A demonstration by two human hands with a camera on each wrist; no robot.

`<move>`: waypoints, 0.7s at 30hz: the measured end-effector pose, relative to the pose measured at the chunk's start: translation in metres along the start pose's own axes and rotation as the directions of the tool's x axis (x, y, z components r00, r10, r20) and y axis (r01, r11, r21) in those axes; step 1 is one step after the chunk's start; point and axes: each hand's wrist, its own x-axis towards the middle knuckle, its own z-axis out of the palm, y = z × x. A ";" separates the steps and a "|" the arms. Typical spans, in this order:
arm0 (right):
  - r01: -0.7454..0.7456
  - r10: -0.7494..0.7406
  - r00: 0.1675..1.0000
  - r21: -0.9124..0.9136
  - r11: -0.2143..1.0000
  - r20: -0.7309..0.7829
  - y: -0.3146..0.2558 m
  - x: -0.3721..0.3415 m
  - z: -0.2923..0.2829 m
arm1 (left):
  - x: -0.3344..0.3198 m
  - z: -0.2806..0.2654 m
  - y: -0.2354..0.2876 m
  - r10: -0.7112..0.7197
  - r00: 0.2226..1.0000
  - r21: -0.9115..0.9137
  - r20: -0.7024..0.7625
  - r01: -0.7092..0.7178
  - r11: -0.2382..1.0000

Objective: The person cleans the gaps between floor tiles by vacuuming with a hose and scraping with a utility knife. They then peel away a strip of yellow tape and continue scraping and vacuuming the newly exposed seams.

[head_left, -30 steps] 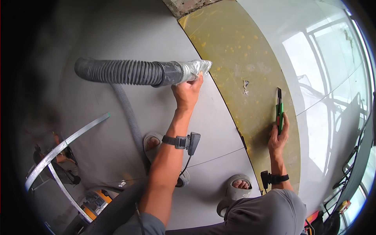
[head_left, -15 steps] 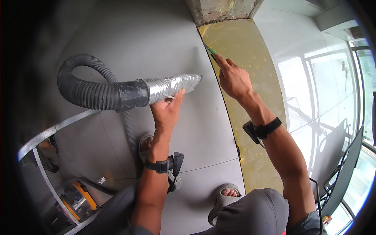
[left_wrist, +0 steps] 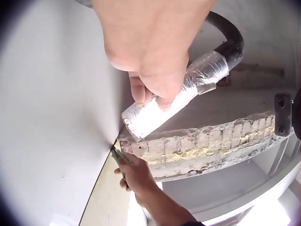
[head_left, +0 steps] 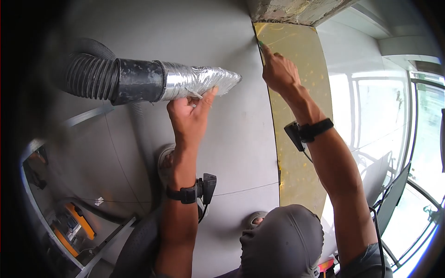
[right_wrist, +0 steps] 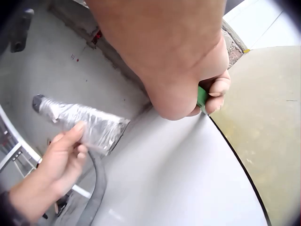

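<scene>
My left hand [head_left: 187,120] grips a vacuum hose nozzle [head_left: 178,81] wrapped in silver tape, thumb along its side. The nozzle's flattened tip points right, above the grey floor tile [head_left: 232,139]. Reaching far forward, my right hand [head_left: 280,72] holds a green utility knife [right_wrist: 202,98] with its index finger stretched along it. In the left wrist view, the knife's front end is right at the dark seam [left_wrist: 99,176] between the tile and a yellowish panel [head_left: 301,148], close to the panel's far corner. The blade is mostly hidden.
A rough brick pillar base [head_left: 289,11] stands at the panel's far end. The thick black ribbed hose [head_left: 90,76] curves away left. Lower left are a metal frame [head_left: 85,116] and an orange machine [head_left: 81,220]. Tall windows [head_left: 429,120] line the right.
My right hand has carried the knife from the panel's right side forward to the seam, then farther along to the far corner. The left hand has shifted left with the nozzle; the view has tilted forward.
</scene>
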 end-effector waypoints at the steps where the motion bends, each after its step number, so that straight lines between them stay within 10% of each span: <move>1: 0.000 0.000 0.999 -0.003 1.000 0.033 0.006 -0.027 0.002 | -0.004 0.004 -0.005 -0.017 1.000 -0.004 0.001 0.017 1.000; 12: -0.183 0.139 0.967 0.199 0.963 0.213 0.001 -0.325 0.043 | -0.010 0.010 -0.018 -0.058 0.997 -0.084 0.058 0.063 0.994; 21: -0.350 0.234 0.897 0.282 0.893 0.375 -0.002 -0.486 0.041 | -0.066 0.041 -0.038 -0.046 0.970 0.234 0.239 -0.012 0.972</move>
